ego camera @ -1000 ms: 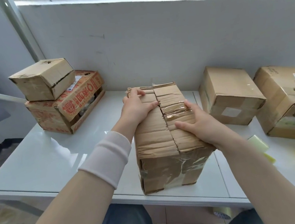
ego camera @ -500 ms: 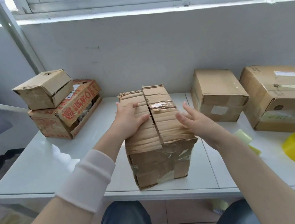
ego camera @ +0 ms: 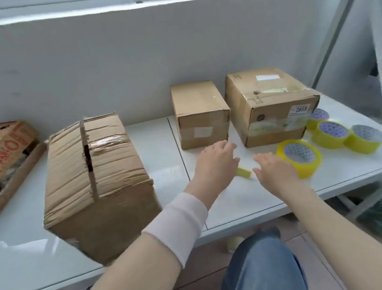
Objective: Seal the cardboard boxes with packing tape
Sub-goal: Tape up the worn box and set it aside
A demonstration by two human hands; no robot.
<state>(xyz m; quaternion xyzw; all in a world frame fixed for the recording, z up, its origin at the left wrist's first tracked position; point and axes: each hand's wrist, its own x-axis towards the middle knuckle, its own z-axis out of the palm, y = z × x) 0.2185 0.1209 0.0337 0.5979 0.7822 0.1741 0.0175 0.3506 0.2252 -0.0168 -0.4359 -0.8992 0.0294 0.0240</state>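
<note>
Our right hand (ego camera: 276,171) hovers low over the desk (ego camera: 162,147) with its fingers spread and relaxed, holding nothing. It is just beside the nearest roll of yellow tape (ego camera: 300,156), though we cannot tell whether it touches the roll. Our left hand (ego camera: 217,161), with a white wristband (ego camera: 178,224) on the forearm, reaches in beside it, fingers loosely bent and empty. Between the two hands a small yellow-green scrap (ego camera: 244,172) lies on the desk.

Three more rolls (ego camera: 331,133) sit close together behind and to the right of the nearest one. Past our hands, a small box (ego camera: 200,114) and a larger box (ego camera: 272,105) with a label stand side by side against the wall.

To the left, near the front edge of the desk, stands the crumpled box (ego camera: 96,181). Its top flaps are folded down, with a dark gap along the seam and one strip of old tape across it. At the far left edge is a box with red print (ego camera: 4,161).
</note>
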